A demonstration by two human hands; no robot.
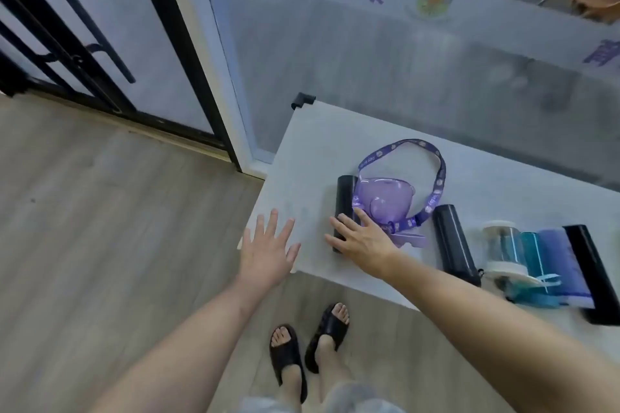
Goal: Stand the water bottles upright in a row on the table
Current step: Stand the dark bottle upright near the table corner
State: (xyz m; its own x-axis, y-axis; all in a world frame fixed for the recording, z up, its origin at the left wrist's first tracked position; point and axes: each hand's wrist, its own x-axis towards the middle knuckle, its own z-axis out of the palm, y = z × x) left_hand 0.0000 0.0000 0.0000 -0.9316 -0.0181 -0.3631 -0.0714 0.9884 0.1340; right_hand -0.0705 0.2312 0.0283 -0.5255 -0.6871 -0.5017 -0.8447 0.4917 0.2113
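Several bottles lie on their sides on a white table [312, 157]. Leftmost is a black bottle [345, 198]; my right hand [360, 236] lies flat over its near end with straight fingers. Beside it lies a purple translucent bottle [382, 199] with a purple strap [436, 178]. Further right are a second black bottle [454, 241], a clear bottle with white ends [501, 248], a teal bottle [533, 261], a blue bottle [560, 261] and a black bottle [590, 271]. My left hand [268, 250] hovers with fingers spread at the table's left front corner, holding nothing.
A frosted glass wall [369, 60] with purple lettering stands right behind the table. A black-framed glass door [110, 43] is at the left. Wooden floor [100, 211] lies left and in front, where my feet in black slippers [308, 352] stand.
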